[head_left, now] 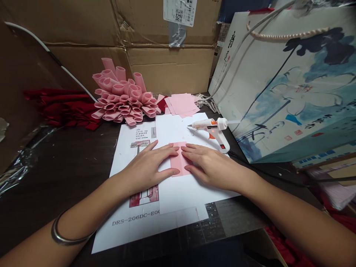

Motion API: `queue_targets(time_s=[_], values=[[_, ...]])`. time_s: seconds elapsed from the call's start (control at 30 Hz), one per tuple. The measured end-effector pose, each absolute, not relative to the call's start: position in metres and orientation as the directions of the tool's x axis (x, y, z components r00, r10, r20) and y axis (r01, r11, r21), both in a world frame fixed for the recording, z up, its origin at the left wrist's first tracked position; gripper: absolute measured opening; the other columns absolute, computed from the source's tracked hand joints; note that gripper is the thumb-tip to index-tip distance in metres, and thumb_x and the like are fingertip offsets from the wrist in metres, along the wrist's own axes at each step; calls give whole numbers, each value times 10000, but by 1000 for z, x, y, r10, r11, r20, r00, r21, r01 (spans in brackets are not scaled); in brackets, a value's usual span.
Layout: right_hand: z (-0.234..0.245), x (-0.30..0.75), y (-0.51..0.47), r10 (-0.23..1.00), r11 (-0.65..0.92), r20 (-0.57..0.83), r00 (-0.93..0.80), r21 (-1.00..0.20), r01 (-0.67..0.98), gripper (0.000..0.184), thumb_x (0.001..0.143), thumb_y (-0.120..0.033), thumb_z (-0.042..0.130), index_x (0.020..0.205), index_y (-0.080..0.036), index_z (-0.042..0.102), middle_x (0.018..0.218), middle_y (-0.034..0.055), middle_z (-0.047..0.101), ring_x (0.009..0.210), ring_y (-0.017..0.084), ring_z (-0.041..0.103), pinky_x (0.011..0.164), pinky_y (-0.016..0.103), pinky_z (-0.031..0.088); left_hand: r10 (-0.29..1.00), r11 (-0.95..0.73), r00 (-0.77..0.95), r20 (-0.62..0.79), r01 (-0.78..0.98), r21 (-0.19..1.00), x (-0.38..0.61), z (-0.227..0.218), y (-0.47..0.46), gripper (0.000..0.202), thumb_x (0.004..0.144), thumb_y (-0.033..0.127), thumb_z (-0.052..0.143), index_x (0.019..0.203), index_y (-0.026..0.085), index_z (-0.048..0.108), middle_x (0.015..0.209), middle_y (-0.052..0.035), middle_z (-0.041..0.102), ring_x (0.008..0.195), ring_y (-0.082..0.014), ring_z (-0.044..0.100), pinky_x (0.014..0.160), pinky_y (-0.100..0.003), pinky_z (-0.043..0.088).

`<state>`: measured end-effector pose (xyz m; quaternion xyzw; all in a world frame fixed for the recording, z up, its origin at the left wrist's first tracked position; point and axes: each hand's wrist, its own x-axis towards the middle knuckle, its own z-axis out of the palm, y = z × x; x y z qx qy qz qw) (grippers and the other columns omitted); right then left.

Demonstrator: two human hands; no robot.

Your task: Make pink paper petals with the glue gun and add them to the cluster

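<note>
The left hand (148,160) and right hand (214,164) partly hide a pink sheet (179,161); at the bench's (80,157) right edge, a bag (278,87) is cropped.

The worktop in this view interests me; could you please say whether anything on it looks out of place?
Only mildly: the pink squares behind the white paper are unevenly fanned rather than squarely stacked, and a stray pale scrap lies just left of the printed sheet. No spill is visible.

I see the left hand (147,163) and right hand (211,163) bare, and a slim, smooth silver bangle (59,239) curving round the left forearm (102,200).
</note>
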<state>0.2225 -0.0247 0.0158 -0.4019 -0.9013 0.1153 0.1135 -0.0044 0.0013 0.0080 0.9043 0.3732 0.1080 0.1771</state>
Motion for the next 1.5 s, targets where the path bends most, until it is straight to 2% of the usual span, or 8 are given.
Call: queue_targets(time_s=[0.23,0.47,0.63,0.93,1.07,1.27,1.37,1.5], values=[[16,224,-24,747,662,157,-646,-261,702,268,936,-235,497,1097,-100,663,1125,141,688,1178,278,579,1046,440,454,733,-641,678,55,662,387,-3,8,0,518,900,476,584,1330,193,528,1410,-73,542,1307,-297,492,1160,-578,234],[26,225,-26,775,632,158,-612,-194,751,231,936,-250,514,1053,-164,694,990,82,713,900,277,599,807,455,515,723,-655,688,65,652,382,-4,7,1,493,907,464,578,1328,211,533,1423,-65,528,1320,-296,479,1164,-569,236],[25,224,-26,796,599,60,-602,-212,772,263,952,-274,503,1101,-156,685,1032,77,711,945,267,619,869,432,490,702,-685,707,79,641,346,-2,10,0,458,925,420,555,1314,178,547,1418,-64,534,1333,-267,468,1194,-527,202],[25,223,-25,801,590,29,-598,-208,780,270,956,-285,496,1108,-157,678,1054,69,709,972,259,620,877,397,454,703,-669,711,26,648,364,-2,10,0,477,941,452,521,1351,209,514,1455,-58,490,1373,-240,421,1208,-515,163],[25,223,-25,803,589,39,-595,-202,782,235,949,-283,497,1006,-152,684,976,72,714,881,235,633,779,356,442,712,-660,701,23,658,363,-3,8,0,515,933,497,517,1358,206,504,1466,-56,478,1370,-257,421,1203,-536,154],[27,228,-22,893,447,111,-437,-96,889,250,908,-196,466,737,-164,646,662,54,666,603,191,587,585,312,330,724,-644,690,20,665,378,-3,7,2,534,916,535,527,1354,229,514,1456,-37,494,1382,-304,391,1188,-559,169],[25,229,-22,888,447,186,-421,-129,885,215,878,-165,484,756,-163,662,690,57,684,593,186,585,570,305,328,737,-631,676,22,674,384,-3,7,1,552,906,548,536,1355,228,517,1446,-39,507,1389,-328,371,1182,-567,177],[19,228,-24,799,596,283,-531,-257,761,217,888,-150,485,900,-161,701,830,66,721,729,190,640,673,299,419,739,-626,673,18,677,386,-3,7,1,568,908,550,531,1368,218,502,1437,-44,517,1387,-327,375,1185,-564,168]])
